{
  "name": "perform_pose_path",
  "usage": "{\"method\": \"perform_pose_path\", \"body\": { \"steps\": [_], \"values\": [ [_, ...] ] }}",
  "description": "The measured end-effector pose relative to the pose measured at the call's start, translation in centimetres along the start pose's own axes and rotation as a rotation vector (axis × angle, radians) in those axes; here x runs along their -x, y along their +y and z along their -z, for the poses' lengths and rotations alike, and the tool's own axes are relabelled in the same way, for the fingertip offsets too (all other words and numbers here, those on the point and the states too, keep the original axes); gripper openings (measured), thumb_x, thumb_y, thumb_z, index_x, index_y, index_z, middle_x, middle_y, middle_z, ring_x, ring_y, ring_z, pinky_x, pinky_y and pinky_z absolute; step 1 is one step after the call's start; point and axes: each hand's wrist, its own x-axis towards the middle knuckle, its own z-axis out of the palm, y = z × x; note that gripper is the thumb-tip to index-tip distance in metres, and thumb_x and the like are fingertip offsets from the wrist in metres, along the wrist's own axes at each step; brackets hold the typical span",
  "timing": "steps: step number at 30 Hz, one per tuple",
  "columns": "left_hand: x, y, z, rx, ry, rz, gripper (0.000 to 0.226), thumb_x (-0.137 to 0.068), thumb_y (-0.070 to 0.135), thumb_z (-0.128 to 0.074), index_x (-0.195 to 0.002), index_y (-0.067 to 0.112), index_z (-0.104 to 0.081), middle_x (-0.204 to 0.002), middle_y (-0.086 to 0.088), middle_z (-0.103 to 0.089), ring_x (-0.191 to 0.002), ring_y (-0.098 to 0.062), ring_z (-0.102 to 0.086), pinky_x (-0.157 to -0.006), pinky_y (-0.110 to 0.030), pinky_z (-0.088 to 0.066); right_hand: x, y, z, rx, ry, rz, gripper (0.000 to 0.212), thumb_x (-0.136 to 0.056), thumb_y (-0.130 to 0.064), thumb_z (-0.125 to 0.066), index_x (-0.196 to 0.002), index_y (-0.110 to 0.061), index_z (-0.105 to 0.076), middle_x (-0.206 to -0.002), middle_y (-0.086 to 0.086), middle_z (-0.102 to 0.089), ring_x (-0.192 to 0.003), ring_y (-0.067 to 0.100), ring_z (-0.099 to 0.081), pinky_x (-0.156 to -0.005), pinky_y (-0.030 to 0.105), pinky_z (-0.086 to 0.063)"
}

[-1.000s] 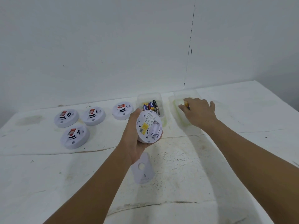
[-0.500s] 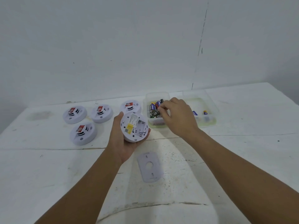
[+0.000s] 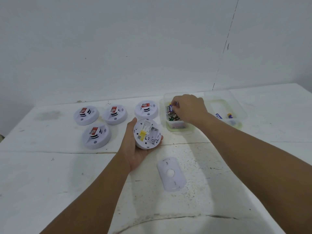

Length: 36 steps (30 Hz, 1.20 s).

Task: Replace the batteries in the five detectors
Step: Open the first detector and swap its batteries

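My left hand (image 3: 135, 150) holds a white round detector (image 3: 147, 133) upside down, its battery bay open and empty. Its detached back cover (image 3: 171, 173) lies on the table in front of me. My right hand (image 3: 189, 109) reaches into a clear box of batteries (image 3: 177, 128) and pinches a blue battery (image 3: 172, 106) at its top. Several more detectors sit face up to the left: one next to the box (image 3: 146, 109), two at the back (image 3: 115, 114) (image 3: 86, 114), one nearer (image 3: 96, 135).
A second clear box (image 3: 225, 108) to the right holds a few loose batteries (image 3: 219, 116). A white wall rises right behind the white, stained table (image 3: 50, 174).
My right hand left the right box, crossed to the battery box and now pinches a battery there. The left hand lowered and levelled the detector.
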Motion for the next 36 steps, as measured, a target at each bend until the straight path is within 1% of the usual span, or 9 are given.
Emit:
{"method": "perform_pose_path", "body": {
  "steps": [3, 9, 16, 19, 22, 24, 26, 31, 36],
  "values": [
    [-0.2, 0.1, -0.1, 0.021, -0.011, 0.015, 0.068, -0.096, 0.057, -0.056, -0.141, 0.006, -0.060, -0.120, -0.022, -0.070, -0.121, -0.046, -0.058, -0.101, -0.058, -0.053, -1.4, -0.8, -0.3, 0.105, -0.085, -0.018, 0.022, -0.102, -0.035, -0.049, -0.115, -0.030, -0.066, -0.110, -0.003, -0.067, -0.111, 0.027, -0.060, -0.087, 0.040, -0.028],
    [-0.2, 0.1, -0.1, 0.027, -0.018, 0.034, 0.072, -0.085, 0.056, -0.062, -0.137, 0.007, -0.062, -0.126, -0.025, -0.068, -0.123, -0.048, -0.057, -0.091, -0.054, -0.060, -1.9, -2.5, -1.0, 0.259, -0.268, -0.037, 0.008, -0.085, -0.021, -0.052, -0.093, -0.021, -0.054, -0.089, -0.001, -0.052, -0.088, 0.028, -0.054, -0.087, 0.044, -0.024],
    [-0.2, 0.3, -0.3, 0.037, -0.011, 0.051, 0.075, -0.083, 0.056, -0.064, -0.141, 0.008, -0.061, -0.141, -0.027, -0.062, -0.137, -0.049, -0.052, -0.090, -0.054, -0.060, -2.5, -2.4, -1.5, 0.181, -0.160, -0.058, 0.037, -0.085, -0.012, -0.057, -0.119, -0.017, -0.043, -0.086, -0.002, -0.060, -0.087, 0.027, -0.058, -0.083, 0.041, -0.023],
    [-0.3, 0.4, -0.2, 0.036, 0.005, 0.060, 0.063, -0.097, 0.057, -0.056, -0.139, 0.009, -0.062, -0.138, -0.027, -0.064, -0.135, -0.049, -0.055, -0.092, -0.055, -0.058, -1.8, -2.4, -1.0, 0.042, 0.017, -0.027, 0.042, -0.085, -0.009, -0.057, -0.122, -0.019, -0.039, -0.088, 0.000, -0.066, -0.084, 0.028, -0.059, -0.080, 0.040, -0.023],
    [-0.5, 0.4, 0.0, 0.023, -0.004, 0.055, 0.063, -0.099, 0.057, -0.054, -0.140, 0.010, -0.061, -0.139, -0.027, -0.064, -0.134, -0.048, -0.056, -0.091, -0.055, -0.060, -0.1, -3.2, 0.0, -0.252, 0.203, 0.037, 0.038, -0.090, -0.011, -0.061, -0.120, -0.022, -0.038, -0.089, 0.000, -0.065, -0.079, 0.025, -0.060, -0.083, 0.039, -0.035],
    [-0.6, 0.3, 0.1, 0.021, -0.020, 0.047, 0.063, -0.098, 0.057, -0.055, -0.140, 0.010, -0.061, -0.138, -0.027, -0.064, -0.133, -0.048, -0.056, -0.093, -0.056, -0.059, 1.8, -4.3, 0.8, -0.516, 0.259, 0.093, 0.039, -0.094, -0.014, -0.066, -0.121, -0.024, -0.039, -0.095, -0.002, -0.064, -0.072, 0.017, -0.059, -0.075, 0.037, -0.047],
    [-0.5, 0.3, 0.1, 0.012, -0.033, 0.033, 0.062, -0.099, 0.056, -0.054, -0.141, 0.011, -0.061, -0.137, -0.026, -0.065, -0.132, -0.047, -0.058, -0.098, -0.058, -0.056, 4.1, -5.8, 1.4, -0.689, 0.299, 0.133, 0.042, -0.094, -0.016, -0.070, -0.120, -0.029, -0.039, -0.096, -0.007, -0.064, -0.064, 0.012, -0.057, -0.066, 0.028, -0.049],
    [0.1, 0.2, 0.1, -0.041, -0.093, -0.020, 0.060, -0.099, 0.056, -0.052, -0.144, 0.016, -0.061, -0.140, -0.020, -0.065, -0.133, -0.037, -0.060, -0.114, -0.058, -0.044, 9.2, -7.4, -0.7, -0.883, 0.267, 0.091, 0.045, -0.092, -0.020, -0.075, -0.117, -0.035, -0.042, -0.092, -0.009, -0.063, -0.074, 0.011, -0.062, -0.070, 0.027, -0.053],
    [1.5, 0.1, 0.1, -0.035, -0.070, -0.023, 0.062, -0.103, 0.056, -0.047, -0.141, 0.009, -0.061, -0.133, -0.024, -0.068, -0.115, -0.036, -0.067, -0.099, -0.051, -0.055, 12.4, -6.6, -4.1, -1.037, 0.188, -0.046, 0.047, -0.089, -0.022, -0.082, -0.124, -0.033, -0.052, -0.093, -0.006, -0.068, -0.082, 0.006, -0.067, -0.077, 0.024, -0.055]
  ]
}}
